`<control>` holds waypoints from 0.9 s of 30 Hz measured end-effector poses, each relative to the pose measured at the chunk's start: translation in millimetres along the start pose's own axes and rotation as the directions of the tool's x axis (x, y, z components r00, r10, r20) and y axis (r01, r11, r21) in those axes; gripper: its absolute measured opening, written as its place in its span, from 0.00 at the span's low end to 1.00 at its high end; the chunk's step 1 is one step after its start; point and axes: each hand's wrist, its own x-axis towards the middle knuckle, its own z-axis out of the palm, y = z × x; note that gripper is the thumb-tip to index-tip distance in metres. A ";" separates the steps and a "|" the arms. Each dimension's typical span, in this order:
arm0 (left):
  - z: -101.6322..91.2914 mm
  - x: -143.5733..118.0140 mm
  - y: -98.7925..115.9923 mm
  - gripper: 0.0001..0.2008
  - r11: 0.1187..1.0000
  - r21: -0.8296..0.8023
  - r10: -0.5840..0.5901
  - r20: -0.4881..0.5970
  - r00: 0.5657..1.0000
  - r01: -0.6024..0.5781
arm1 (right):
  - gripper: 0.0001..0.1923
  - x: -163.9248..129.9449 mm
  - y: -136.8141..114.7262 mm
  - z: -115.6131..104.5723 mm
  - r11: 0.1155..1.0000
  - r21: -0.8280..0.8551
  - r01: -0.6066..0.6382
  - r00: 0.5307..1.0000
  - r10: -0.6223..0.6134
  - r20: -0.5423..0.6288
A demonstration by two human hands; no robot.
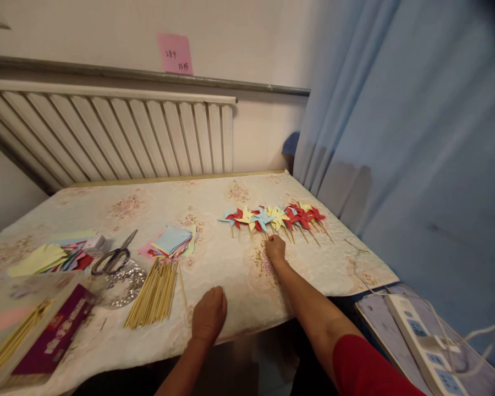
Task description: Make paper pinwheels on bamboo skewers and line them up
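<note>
My right hand (275,249) reaches across the table, its fingers closed on the stick of a light blue paper pinwheel (263,218). That pinwheel lies among a row of red, yellow and blue pinwheels (301,215), whose heads overlap and whose sticks point toward me. Near the table's front edge, my left hand (209,314) rests as a loose fist, with nothing visible in it. To its left lie a fan of bamboo sticks (152,297) and a single stick (182,286) apart from them. Behind these is a stack of coloured paper squares (172,242).
Scissors (114,259) lie by a clear dish of small metal pins (126,283). Farther left are more coloured paper (45,258), a small white box (94,243) and a purple package (55,335) with sticks. A power strip (424,346) and blue curtain (416,137) flank the right side.
</note>
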 end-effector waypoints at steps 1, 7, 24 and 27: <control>0.0 0.0 0.1 0.13 1.000 -0.003 -0.002 0.000 1.000 0.002 | 0.07 -0.6 0.1 0.1 1.000 0.006 0.001 1.000 -0.001 -0.006; 0.6 -0.1 0.2 0.13 1.000 0.002 0.005 -0.017 1.000 -0.005 | 0.10 -1.7 0.0 2.6 0.999 0.046 0.022 0.998 -0.019 -0.054; 0.2 -0.2 -0.1 0.13 1.000 0.006 0.000 -0.018 1.000 0.000 | 0.09 9.7 -0.5 12.4 0.998 0.038 0.044 0.996 -0.040 -0.079; 0.4 -0.3 -0.2 0.14 1.000 0.013 0.002 -0.022 1.000 -0.002 | 0.08 9.9 0.1 13.6 0.998 0.029 0.052 0.995 -0.049 -0.081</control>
